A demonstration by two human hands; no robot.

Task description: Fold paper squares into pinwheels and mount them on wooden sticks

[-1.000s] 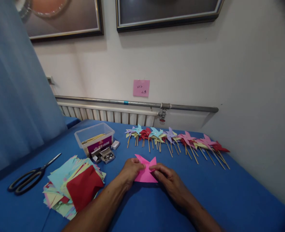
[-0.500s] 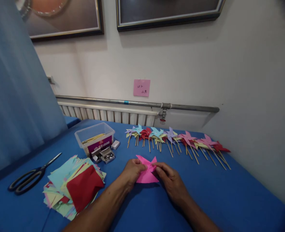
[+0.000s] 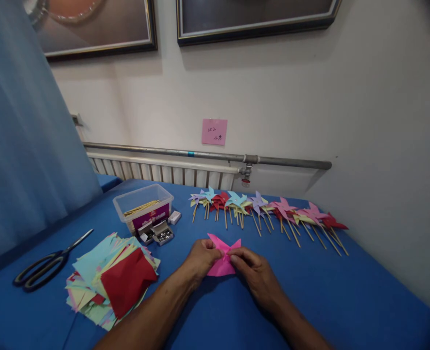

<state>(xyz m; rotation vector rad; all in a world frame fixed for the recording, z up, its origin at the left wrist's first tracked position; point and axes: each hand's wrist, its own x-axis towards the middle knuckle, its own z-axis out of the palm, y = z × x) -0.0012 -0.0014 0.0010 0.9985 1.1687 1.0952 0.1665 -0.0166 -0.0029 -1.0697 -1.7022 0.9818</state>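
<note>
Left hand (image 3: 200, 257) and right hand (image 3: 253, 272) pinch pink pinwheel paper (image 3: 222, 257) flat on table (image 3: 346, 301); folded tips likely spring open if either grip loosens.

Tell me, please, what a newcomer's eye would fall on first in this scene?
Both hands, left hand and right hand, pinch a pink paper at the middle of the blue table. Behind it a row of coloured pinwheels lies along the far edge; a stack of paper squares lies at left beside scissors.
</note>
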